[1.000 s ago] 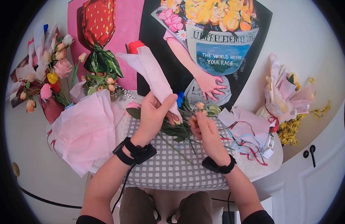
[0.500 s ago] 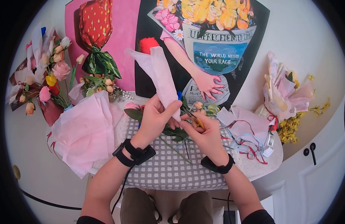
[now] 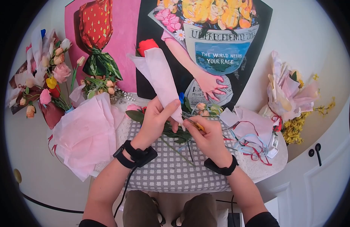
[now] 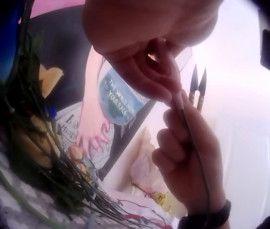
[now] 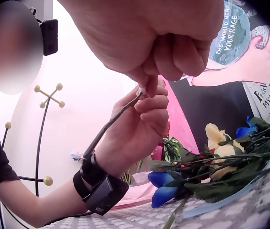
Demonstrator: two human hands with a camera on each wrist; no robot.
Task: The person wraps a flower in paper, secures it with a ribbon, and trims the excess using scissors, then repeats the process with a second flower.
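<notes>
My left hand grips the lower part of pale pink paper rolled into a cone around a red flower, whose head shows above the paper. At the cone's narrow end, the thumb and fingers of my right hand touch the paper. Scissors with a yellow handle are held in that same hand; their two dark blades point upward in the left wrist view. A thin green stem runs out below the fingertips. The left palm hides part of the wrap.
Loose flowers with green leaves lie under my hands on a grey checked cloth. Pink paper sheets are at left, ribbons at right. Wrapped bouquets and painted pictures stand behind.
The wrapped flower has swung more upright and slightly right. My right hand, with the scissors, has moved left from the loose stems to the wrap's lower end.
</notes>
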